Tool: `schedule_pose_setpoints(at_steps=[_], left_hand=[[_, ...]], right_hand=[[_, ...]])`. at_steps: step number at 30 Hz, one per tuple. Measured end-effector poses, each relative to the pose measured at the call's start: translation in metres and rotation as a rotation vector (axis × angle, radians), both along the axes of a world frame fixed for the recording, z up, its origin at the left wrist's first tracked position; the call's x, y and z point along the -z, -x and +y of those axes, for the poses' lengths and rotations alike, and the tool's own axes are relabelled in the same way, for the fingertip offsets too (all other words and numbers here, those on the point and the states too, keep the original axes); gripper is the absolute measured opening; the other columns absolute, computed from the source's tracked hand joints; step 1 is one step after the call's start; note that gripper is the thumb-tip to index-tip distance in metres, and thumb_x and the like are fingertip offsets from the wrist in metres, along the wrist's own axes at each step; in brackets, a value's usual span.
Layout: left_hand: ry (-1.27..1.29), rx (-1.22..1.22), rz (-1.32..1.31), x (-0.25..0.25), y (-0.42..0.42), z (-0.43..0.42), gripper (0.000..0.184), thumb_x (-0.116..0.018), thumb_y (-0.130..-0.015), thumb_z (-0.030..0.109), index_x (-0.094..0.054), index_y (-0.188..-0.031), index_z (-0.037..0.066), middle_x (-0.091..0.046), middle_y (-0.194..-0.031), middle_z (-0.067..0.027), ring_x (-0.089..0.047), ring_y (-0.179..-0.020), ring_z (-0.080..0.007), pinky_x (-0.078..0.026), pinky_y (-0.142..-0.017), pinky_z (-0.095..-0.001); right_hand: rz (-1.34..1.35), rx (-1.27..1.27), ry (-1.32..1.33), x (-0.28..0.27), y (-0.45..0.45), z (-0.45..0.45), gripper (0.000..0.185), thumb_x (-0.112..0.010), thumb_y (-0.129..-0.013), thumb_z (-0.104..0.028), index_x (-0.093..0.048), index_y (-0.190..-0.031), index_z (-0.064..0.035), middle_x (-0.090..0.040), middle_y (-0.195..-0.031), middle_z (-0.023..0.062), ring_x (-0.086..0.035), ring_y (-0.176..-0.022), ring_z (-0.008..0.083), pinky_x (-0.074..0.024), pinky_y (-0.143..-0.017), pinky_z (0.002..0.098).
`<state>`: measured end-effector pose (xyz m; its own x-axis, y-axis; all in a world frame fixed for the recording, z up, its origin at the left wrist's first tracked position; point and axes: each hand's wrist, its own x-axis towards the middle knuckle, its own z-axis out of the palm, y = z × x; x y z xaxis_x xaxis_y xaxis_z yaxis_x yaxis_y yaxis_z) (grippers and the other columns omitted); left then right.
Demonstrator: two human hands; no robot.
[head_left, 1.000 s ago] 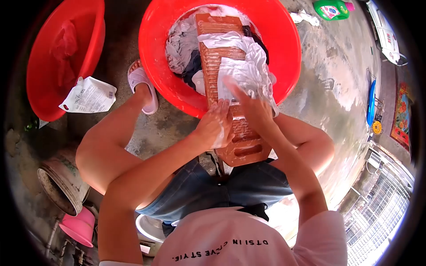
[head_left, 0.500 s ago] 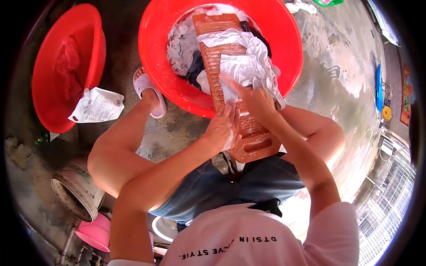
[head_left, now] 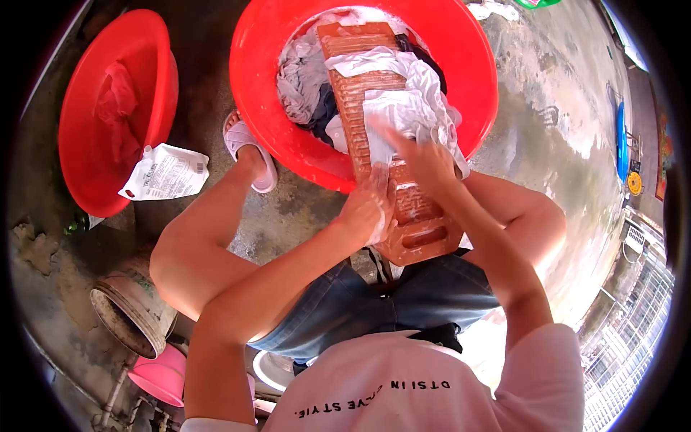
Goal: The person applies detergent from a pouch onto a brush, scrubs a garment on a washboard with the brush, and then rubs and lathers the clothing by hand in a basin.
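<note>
A brown ridged washboard [head_left: 347, 119] slants out of a large red basin [head_left: 252, 86], its slotted end near my lap. Draped over the board is a wet white garment [head_left: 403, 106], foamy in places. My left hand [head_left: 371, 205] presses the garment's near edge against the board, fingers together, with suds on the wrist. Over the lower part of the cloth is my right hand [head_left: 428, 167]. Its fingers are smeared by motion, and I cannot make out whether anything is in them. Grey and dark wet clothes [head_left: 302, 79] lie in sudsy water around the board.
A second red basin [head_left: 75, 129] on the left has a red cloth [head_left: 119, 101] in it. Against its rim leans a white pouch [head_left: 169, 173]. A dirty bucket [head_left: 137, 309] and a pink basin [head_left: 162, 376] are at lower left. The concrete floor looks wet.
The whole view has shifted slightly, so everything appears a little further right. My left hand stays at the garment's edge, and my right hand is blurred over the cloth in both frames.
</note>
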<state>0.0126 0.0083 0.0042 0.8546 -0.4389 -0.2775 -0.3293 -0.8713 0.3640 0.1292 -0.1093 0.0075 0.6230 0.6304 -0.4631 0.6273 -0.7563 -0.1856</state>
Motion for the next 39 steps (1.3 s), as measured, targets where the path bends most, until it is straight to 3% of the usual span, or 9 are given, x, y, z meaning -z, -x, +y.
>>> schedule_pose_setpoints(at_steps=[6, 9, 17, 24, 26, 27, 30, 31, 39], left_hand=[[0.006, 0.005, -0.003, 0.006, 0.0, -0.004, 0.067, -0.048, -0.078, 0.04, -0.04, -0.12, -0.011, -0.036, -0.124, -0.0344, -0.033, -0.12, -0.0413, -0.021, -0.104, -0.0405], [0.055, 0.004, -0.051, 0.009, -0.001, 0.0, 0.062, -0.051, -0.077, 0.036, -0.042, -0.118, -0.009, -0.038, -0.123, -0.0315, -0.035, -0.119, -0.0384, -0.026, -0.102, -0.0394], [0.293, -0.205, -0.105, 0.004, -0.033, 0.069, 0.053, -0.059, -0.079, 0.024, -0.041, -0.124, 0.003, -0.039, -0.128, -0.0221, -0.038, -0.12, -0.033, -0.032, -0.1, -0.036], [0.658, -1.248, -0.447, -0.149, 0.032, 0.3, 0.031, -0.053, -0.086, 0.017, -0.052, -0.111, -0.001, -0.058, -0.099, -0.0064, -0.053, -0.09, -0.0117, -0.042, -0.077, -0.0232], [0.458, -1.416, -0.35, -0.102, 0.097, 0.379, 0.029, -0.052, -0.087, 0.014, -0.052, -0.112, 0.001, -0.057, -0.091, -0.0043, -0.053, -0.083, -0.0106, -0.042, -0.07, -0.022], [1.051, -1.232, -0.308, -0.04, 0.15, 0.445, 0.026, -0.053, -0.084, 0.014, -0.052, -0.107, 0.0, -0.056, -0.089, -0.0053, -0.051, -0.077, -0.013, -0.042, -0.065, -0.0253], [-0.361, -1.264, -0.09, 0.042, 0.206, 0.441, 0.062, -0.074, -0.066, 0.027, -0.044, -0.11, -0.005, -0.054, -0.1, -0.0154, -0.051, -0.091, -0.0289, -0.043, -0.077, -0.0361], [-0.475, -1.298, 0.001, 0.062, 0.218, 0.436, 0.061, -0.074, -0.067, 0.026, -0.044, -0.11, -0.005, -0.054, -0.1, -0.0149, -0.051, -0.091, -0.0282, -0.043, -0.077, -0.0357], [0.697, -2.11, -0.059, 0.124, 0.22, 0.411, 0.051, -0.067, -0.074, 0.026, -0.048, -0.11, -0.004, -0.056, -0.101, -0.011, -0.053, -0.089, -0.0222, -0.043, -0.076, -0.0323]], right_hand=[[-0.058, 0.092, 0.062, 0.066, -0.084, 0.047, 0.063, -0.04, -0.085, -0.01, -0.015, -0.136, -0.0378, -0.061, -0.093, 0.019, -0.06, -0.089, 0.0343, -0.0483, -0.074, 0.0422], [0.409, 0.118, -0.316, 0.058, -0.097, 0.007, 0.045, -0.043, -0.089, -0.028, -0.033, -0.133, -0.0279, -0.047, -0.124, 0.0174, -0.053, -0.105, 0.0303, -0.0402, -0.089, 0.036], [0.173, 0.153, -0.245, -0.066, -0.083, -0.029, 0.061, -0.057, -0.081, -0.034, -0.035, -0.129, -0.0039, -0.049, -0.115, 0.0274, -0.049, -0.106, 0.0383, -0.0374, -0.092, 0.0401], [0.004, 0.044, -0.37, -0.115, -0.068, -0.006, 0.029, -0.055, -0.079, -0.017, -0.056, -0.106, -0.0049, -0.059, -0.087, 0.022, -0.056, -0.087, 0.0369, -0.0433, -0.076, 0.0451], [-0.05, 0.032, -0.337, -0.123, -0.062, -0.005, 0.029, -0.056, -0.079, -0.015, -0.055, -0.106, -0.0047, -0.06, -0.085, 0.0216, -0.057, -0.084, 0.0363, -0.0438, -0.073, 0.0449], [-0.029, 0.019, -0.367, -0.12, -0.064, -0.004, 0.03, -0.057, -0.078, -0.014, -0.056, -0.107, -0.0074, -0.058, -0.082, 0.0236, -0.056, -0.08, 0.0381, -0.0428, -0.07, 0.0464], [0.008, 0.046, -0.417, -0.121, -0.063, 0.002, 0.029, -0.057, -0.079, -0.014, -0.056, -0.105, -0.0044, -0.059, -0.079, 0.0227, -0.057, -0.079, 0.0371, -0.0436, -0.07, 0.0449], [0.01, 0.065, -0.415, -0.117, -0.065, 0.003, 0.027, -0.057, -0.079, -0.015, -0.057, -0.105, -0.0057, -0.059, -0.079, 0.0231, -0.057, -0.079, 0.0373, -0.0436, -0.07, 0.0448], [0.064, 0.118, -0.491, -0.078, -0.076, -0.005, 0.029, -0.056, -0.079, -0.016, -0.056, -0.104, -0.002, -0.059, -0.081, 0.0241, -0.056, -0.079, 0.0386, -0.0429, -0.071, 0.0441]])
